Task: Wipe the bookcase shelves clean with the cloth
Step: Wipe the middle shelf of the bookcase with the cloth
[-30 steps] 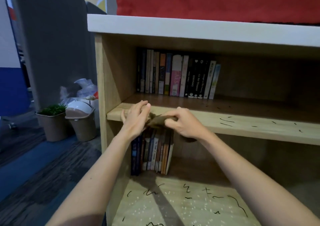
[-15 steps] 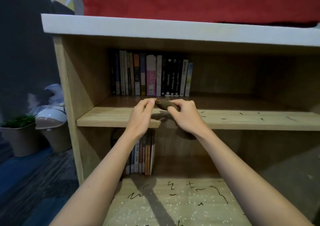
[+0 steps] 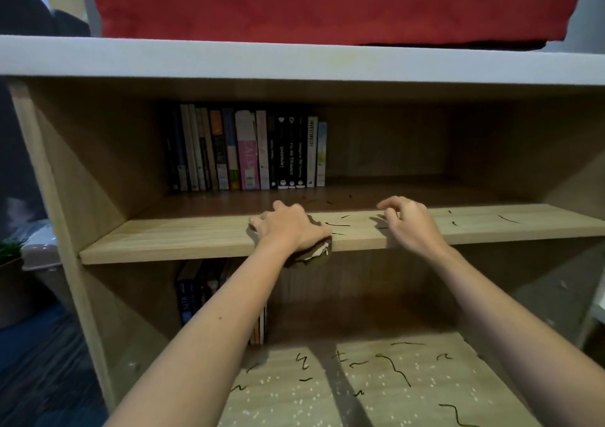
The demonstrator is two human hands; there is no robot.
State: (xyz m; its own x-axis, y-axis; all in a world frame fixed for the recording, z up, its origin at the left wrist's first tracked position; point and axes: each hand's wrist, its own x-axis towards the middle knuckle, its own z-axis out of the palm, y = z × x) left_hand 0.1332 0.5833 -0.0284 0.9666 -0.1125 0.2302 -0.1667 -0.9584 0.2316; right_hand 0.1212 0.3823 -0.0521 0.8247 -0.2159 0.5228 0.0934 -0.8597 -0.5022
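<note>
The middle shelf [image 3: 163, 240] is judged to be at its first wipe: the brown cloth [image 3: 319, 252] is gripped and pressed at its front edge by the left hand [image 3: 288, 230], the right hand [image 3: 406, 220] is held loose and empty nearby, and a rightward sweep over the black marks [image 3: 337, 224] is called for.

Single head-worn wide-angle view, facing forward and slightly down at close range into the light wooden bookcase [image 3: 82, 171], middle shelf board [image 3: 183, 240] centred, white top board [image 3: 294, 61] above, lower shelf [image 3: 409, 403] at the bottom edge.
</note>
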